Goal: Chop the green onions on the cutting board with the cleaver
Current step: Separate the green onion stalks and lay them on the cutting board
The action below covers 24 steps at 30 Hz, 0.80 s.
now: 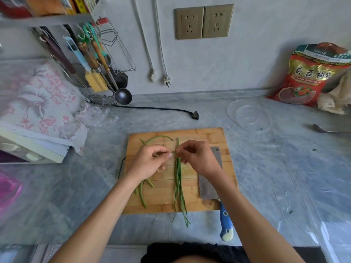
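Grey marble table carries a wooden cutting board at centre. Loose green onions, thin and long, lie lengthwise on it, tips overhanging at 6 o'clock. Left hand and right hand both pinch one strand. At 3 o'clock, the cleaver lies flat.

Both bare forearms reach forward, left grip and right grip pinching, fingertips nearly meeting.
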{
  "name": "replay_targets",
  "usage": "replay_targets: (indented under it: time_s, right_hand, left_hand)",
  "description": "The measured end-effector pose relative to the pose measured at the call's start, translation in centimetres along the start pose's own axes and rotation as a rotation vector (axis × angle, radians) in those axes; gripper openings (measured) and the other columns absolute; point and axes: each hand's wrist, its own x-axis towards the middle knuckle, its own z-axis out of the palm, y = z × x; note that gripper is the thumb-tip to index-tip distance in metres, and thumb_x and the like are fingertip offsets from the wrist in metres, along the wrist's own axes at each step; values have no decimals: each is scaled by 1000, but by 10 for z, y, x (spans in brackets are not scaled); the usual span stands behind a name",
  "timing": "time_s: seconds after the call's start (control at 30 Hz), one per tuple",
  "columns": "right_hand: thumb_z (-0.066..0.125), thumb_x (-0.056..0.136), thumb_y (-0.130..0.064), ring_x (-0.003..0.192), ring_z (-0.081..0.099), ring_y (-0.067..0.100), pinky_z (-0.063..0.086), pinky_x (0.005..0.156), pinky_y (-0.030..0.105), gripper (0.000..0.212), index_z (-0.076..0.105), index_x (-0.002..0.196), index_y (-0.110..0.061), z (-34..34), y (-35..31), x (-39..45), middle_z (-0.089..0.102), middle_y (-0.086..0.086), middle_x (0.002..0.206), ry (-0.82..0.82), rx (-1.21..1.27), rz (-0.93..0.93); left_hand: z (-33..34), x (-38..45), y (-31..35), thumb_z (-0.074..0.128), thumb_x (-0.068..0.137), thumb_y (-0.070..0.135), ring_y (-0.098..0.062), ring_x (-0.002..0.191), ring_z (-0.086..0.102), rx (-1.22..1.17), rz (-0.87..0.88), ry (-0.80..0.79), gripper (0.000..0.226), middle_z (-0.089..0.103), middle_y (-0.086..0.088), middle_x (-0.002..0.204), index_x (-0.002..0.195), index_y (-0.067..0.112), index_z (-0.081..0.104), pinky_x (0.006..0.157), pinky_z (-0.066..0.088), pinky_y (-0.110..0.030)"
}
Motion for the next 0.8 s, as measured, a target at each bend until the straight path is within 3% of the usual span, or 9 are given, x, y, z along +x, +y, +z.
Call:
replay_targets:
  time_s: [0.1,0.2,0.27,0.4,0.5,0.57,0.7,0.8]
  right_hand:
    - [64,89,-17,69,68,16,58,67,35,11,71,83,-11,3,21,14,72,2,75,99,-160,113]
    - [59,89,-14,76,65,21,52,61,29,14,71,88,-7,5,35,33,70,5,82,85,-377,225]
    - [58,88,-15,73,63,25,51,59,32,18,69,89,-1,12,37,52,70,14,85,66,-489,259]
    - [60,92,-33,74,60,25,47,55,30,29,59,95,-4,28,25,89,60,6,86,15,-768,288]
    - [60,93,-24,80,58,25,46,63,33,19,57,101,-7,34,24,108,60,8,94,-22,-872,297]
    - [58,91,-14,76,58,24,48,62,33,13,62,96,-3,33,29,116,66,12,97,-17,-756,357]
    - [63,85,-20,60,51,16,43,56,28,25,69,85,5,21,24,101,61,9,70,58,-298,360]
    - [60,85,-17,63,52,14,47,58,27,19,68,84,1,13,21,71,64,9,76,72,13,331]
  left_hand:
    - [5,10,-13,68,92,17,-4,53,60,-27,-121,138,9,74,3,86,93,25,73,48,47,-22]
    - [11,19,-28,68,91,12,-7,60,61,-226,-306,210,10,74,-4,90,99,13,74,51,50,-21]
    - [15,24,-36,69,91,10,-10,63,61,-309,-382,246,12,74,-5,89,101,9,74,51,50,-21]
    - [20,34,-42,68,92,12,-10,65,62,-413,-449,302,11,73,-4,88,101,10,73,56,54,-22]
    - [21,37,-44,67,93,14,-10,69,63,-427,-466,279,9,73,-3,89,101,12,72,61,56,-23]
    - [17,39,-46,66,94,15,-10,71,64,-428,-465,268,11,73,-1,90,103,13,72,65,56,-23]
    - [7,39,-46,64,95,17,-11,84,68,-384,-404,273,12,74,1,95,103,13,72,72,57,-23]
    - [7,41,-41,64,95,20,-10,97,69,-382,-345,202,16,74,4,102,108,14,72,85,57,-28]
